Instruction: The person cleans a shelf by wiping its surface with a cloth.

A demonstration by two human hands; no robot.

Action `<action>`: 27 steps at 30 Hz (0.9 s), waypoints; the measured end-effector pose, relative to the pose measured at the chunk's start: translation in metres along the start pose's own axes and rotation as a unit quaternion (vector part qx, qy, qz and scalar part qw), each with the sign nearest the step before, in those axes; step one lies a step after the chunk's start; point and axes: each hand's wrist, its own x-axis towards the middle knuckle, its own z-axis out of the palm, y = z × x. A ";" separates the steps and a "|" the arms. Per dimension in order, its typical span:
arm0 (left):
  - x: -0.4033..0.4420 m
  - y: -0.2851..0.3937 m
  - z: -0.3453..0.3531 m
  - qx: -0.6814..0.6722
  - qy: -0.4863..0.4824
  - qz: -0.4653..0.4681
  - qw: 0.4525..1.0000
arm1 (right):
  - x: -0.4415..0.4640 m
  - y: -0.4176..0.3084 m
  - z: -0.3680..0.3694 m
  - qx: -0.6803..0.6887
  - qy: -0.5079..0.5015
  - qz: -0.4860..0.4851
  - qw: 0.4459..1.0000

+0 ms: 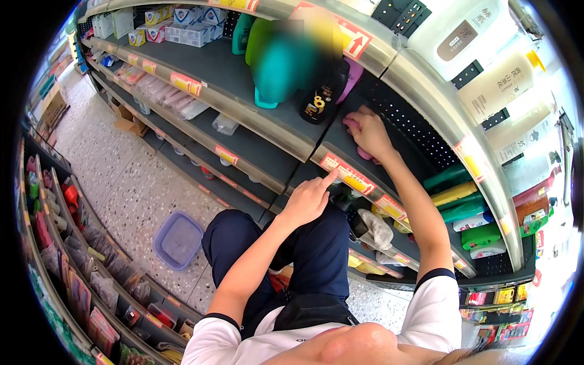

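Note:
My right hand (372,135) presses a bunched pink cloth (351,123) onto the dark shelf board (340,141), and part of the cloth shows below the palm. At the shelf's front edge, my left hand (309,199) has its index finger stretched out to a red and yellow price label (347,172). That hand holds nothing; its other fingers are partly bent. Just left of the cloth stands a black bottle (322,97) with gold print, a purple bottle (351,79) behind it. Teal and green bottles (267,73) stand further left, partly blurred.
Green and yellow bottles (462,204) lie at the shelf's right end. Large pump bottles (499,85) line the shelf above. A grey rag (375,229) hangs over a lower shelf edge. On the speckled floor sits a lilac basin (177,241). Another stocked rack (91,267) stands at left.

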 end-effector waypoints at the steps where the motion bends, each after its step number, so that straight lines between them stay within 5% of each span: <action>1: 0.000 0.001 -0.001 0.000 0.000 -0.001 1.000 | -0.002 -0.003 -0.002 0.001 -0.005 -0.006 1.000; 27: -0.001 0.000 0.004 -0.027 0.017 -0.002 0.999 | -0.011 -0.030 -0.004 0.067 -0.017 -0.064 0.996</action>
